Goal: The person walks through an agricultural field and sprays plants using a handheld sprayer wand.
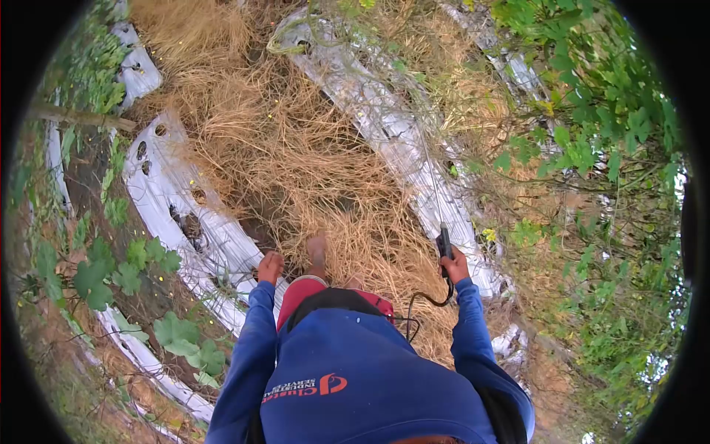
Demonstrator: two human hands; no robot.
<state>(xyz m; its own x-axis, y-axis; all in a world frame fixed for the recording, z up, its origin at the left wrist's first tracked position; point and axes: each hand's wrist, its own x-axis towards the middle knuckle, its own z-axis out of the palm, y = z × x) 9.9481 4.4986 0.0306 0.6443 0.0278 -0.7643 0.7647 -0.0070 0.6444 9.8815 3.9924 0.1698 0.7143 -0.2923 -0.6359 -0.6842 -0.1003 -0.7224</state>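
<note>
My right hand (pixel 455 265) is wrapped around the black handle of a spray wand (pixel 444 243). A thin lance seems to run forward from the handle over the silvery plastic sheet on the right (pixel 399 140). From the handle's lower end a black hose (pixel 420 297) curves back toward my waist. My left hand (pixel 271 266) hangs beside the left plastic sheet (pixel 174 203), its fingers curled together and nothing visible in them.
Dry straw (pixel 288 148) covers the path between the two sheeted rows, and a bare foot (pixel 316 248) stands on it. The sheets have holes. Leafy climbing plants (pixel 584 140) crowd the right side. Broad green leaves (pixel 96 274) and a wooden pole (pixel 81 116) are on the left.
</note>
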